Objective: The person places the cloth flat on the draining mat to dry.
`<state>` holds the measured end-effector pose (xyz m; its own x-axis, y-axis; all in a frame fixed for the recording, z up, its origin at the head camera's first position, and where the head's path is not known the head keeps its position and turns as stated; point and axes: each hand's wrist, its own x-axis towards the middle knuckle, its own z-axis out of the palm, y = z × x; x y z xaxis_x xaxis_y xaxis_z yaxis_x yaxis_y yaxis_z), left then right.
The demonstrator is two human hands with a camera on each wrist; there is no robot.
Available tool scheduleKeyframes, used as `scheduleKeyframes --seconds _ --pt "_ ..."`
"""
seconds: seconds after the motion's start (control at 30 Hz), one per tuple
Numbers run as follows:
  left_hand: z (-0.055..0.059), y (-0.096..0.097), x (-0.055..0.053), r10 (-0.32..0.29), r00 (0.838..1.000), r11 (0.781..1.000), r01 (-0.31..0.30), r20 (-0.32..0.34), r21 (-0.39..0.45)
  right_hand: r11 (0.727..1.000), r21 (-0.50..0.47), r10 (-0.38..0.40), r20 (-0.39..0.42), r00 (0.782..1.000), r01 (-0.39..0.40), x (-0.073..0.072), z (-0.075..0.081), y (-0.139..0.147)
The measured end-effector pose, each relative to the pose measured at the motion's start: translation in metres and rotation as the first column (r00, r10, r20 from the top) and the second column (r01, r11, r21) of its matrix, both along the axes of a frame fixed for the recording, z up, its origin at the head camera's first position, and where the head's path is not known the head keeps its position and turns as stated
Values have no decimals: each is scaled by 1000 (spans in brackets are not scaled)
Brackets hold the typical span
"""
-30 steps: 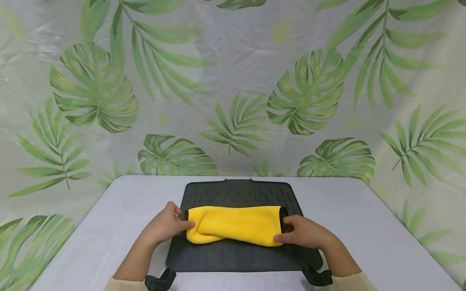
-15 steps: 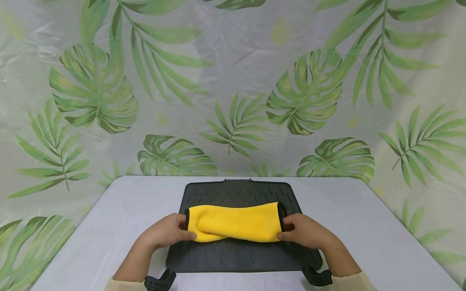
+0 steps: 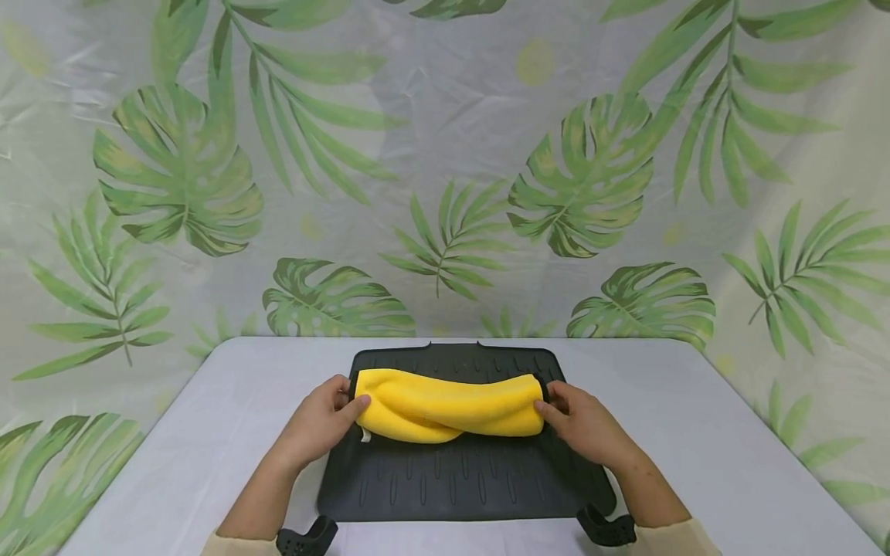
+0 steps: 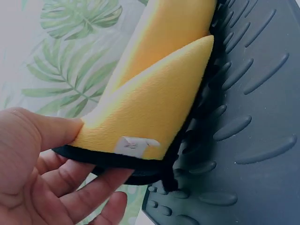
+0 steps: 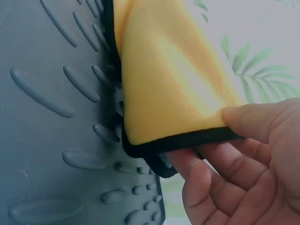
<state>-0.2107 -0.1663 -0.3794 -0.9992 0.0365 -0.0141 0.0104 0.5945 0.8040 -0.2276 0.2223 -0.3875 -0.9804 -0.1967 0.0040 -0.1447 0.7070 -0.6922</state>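
Note:
A folded yellow cloth [image 3: 445,405] with black edging is held up by its two ends over a dark ribbed mat [image 3: 459,494]. My left hand [image 3: 323,421] pinches the left end, thumb on the yellow face and fingers behind the black hem; the left wrist view shows a small white label [image 4: 133,146] near that hem. At the other end my right hand [image 3: 584,425] pinches the cloth the same way, and in the right wrist view the lower corner [image 5: 140,138] hangs free of the thumb. Between the hands the cloth sags slightly and its lower edges overlap.
The mat, with raised oval ridges and a thin rim, lies on a white table [image 3: 236,409]. Behind the table hangs a leaf-patterned curtain [image 3: 459,154]. A black wrist mount [image 3: 306,537] shows below the left arm, another [image 3: 606,529] below the right.
Both hands have come to grip the cloth's ends and have raised it off the mat, up and away from me. The left hand's fingers have moved in behind its edge.

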Motion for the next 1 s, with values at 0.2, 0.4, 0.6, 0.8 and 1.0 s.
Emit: scheduleKeyframes --seconds 0.2,0.4,0.6,0.8,1.0 --pt "0 -1 0 54 998 999 -54 -39 6 999 -33 -39 -7 999 39 1 1 0" --pt "2 -1 -1 101 994 995 -101 -37 9 995 -79 -66 3 998 66 2 2 -1" --pt "-1 0 0 65 998 998 -65 26 -24 999 -16 -51 34 998 52 1 -2 -2" --pt "-6 0 1 26 990 999 -20 140 -44 1000 18 -23 73 997 22 3 -4 -2" --pt "-7 1 3 -19 977 999 11 212 41 999 -8 -36 54 998 36 3 -5 -8"
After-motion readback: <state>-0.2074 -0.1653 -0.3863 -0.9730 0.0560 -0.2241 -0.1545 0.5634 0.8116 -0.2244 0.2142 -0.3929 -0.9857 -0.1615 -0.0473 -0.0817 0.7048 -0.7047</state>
